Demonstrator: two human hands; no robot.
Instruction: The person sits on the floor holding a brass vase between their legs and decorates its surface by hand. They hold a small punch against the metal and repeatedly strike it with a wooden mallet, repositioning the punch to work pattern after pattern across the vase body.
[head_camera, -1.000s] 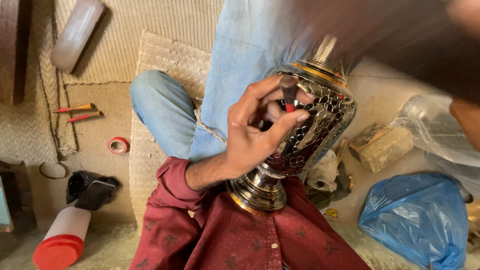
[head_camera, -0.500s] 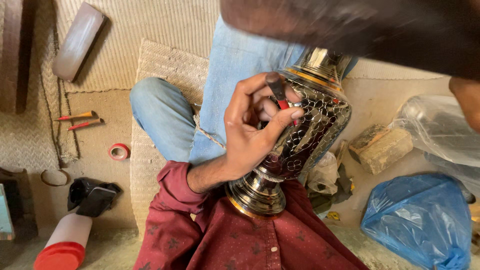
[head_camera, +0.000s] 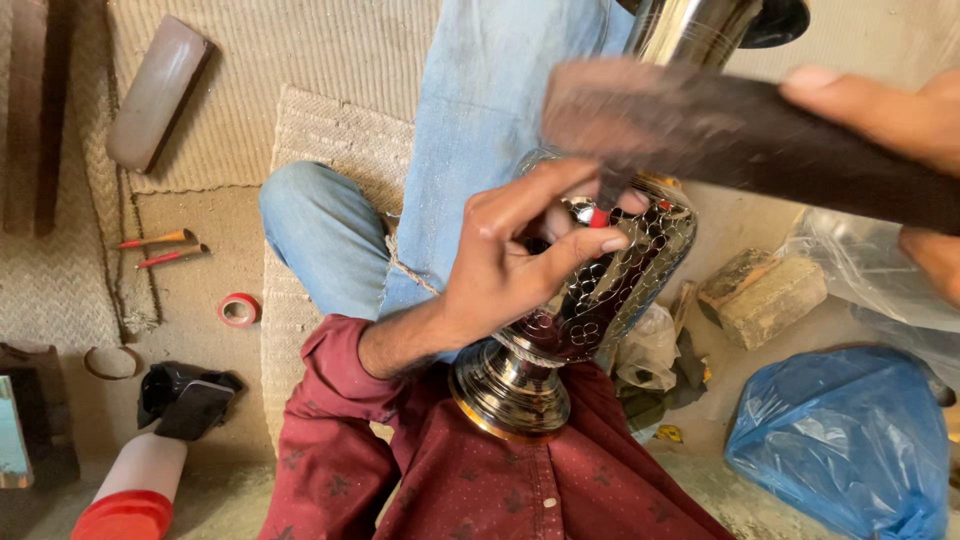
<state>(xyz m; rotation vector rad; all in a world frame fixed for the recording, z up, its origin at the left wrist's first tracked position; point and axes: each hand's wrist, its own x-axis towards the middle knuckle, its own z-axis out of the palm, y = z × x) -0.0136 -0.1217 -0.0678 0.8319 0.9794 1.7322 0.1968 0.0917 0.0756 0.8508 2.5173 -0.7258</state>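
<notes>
A shiny metal vase (head_camera: 620, 290) with an engraved scale pattern lies tilted across my lap, its round foot (head_camera: 510, 395) against my dark red shirt. My left hand (head_camera: 510, 265) rests on the vase body. Its fingers pinch a small red-tipped punch (head_camera: 598, 216) set against the metal. My right hand (head_camera: 900, 130) grips a dark wooden bar (head_camera: 700, 125), blurred with motion, just above the punch and my left fingers. The upper neck of the vase (head_camera: 690, 30) shows behind the bar.
On the mat at left lie two red-handled tools (head_camera: 160, 248), a red tape roll (head_camera: 238, 309), a pale long block (head_camera: 155, 90) and a black object (head_camera: 185, 398). A red-capped white bottle (head_camera: 130, 490) lies bottom left. At right are a wooden block (head_camera: 765, 290), clear plastic (head_camera: 870, 265) and a blue bag (head_camera: 850, 440).
The wooden bar in my right hand has swung down from the top of the view to just above the punch. My left hand keeps its hold on the vase and punch.
</notes>
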